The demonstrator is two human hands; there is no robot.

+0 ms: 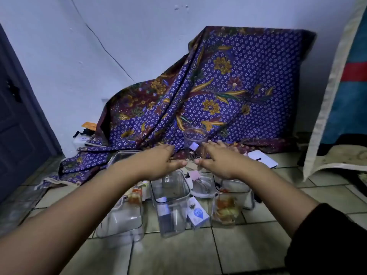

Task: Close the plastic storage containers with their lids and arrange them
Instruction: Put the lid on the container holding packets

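Much of this is covered or smeared.
My left hand (164, 162) and right hand (220, 161) cover the base of the round clear cup (195, 135), so I cannot tell what it stands on. The batik cloth (218, 86) drapes over something boxy and hides it whole. The red and green contents of the right container (226, 209) are too blurred to name. The print on the small box (198, 215) is too small to read, and my dark sleeve (327, 241) runs off the bottom right edge.

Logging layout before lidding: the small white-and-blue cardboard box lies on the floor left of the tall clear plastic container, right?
Wrong side. The head view shows the small white-and-blue cardboard box lying on the floor right of the tall clear plastic container.
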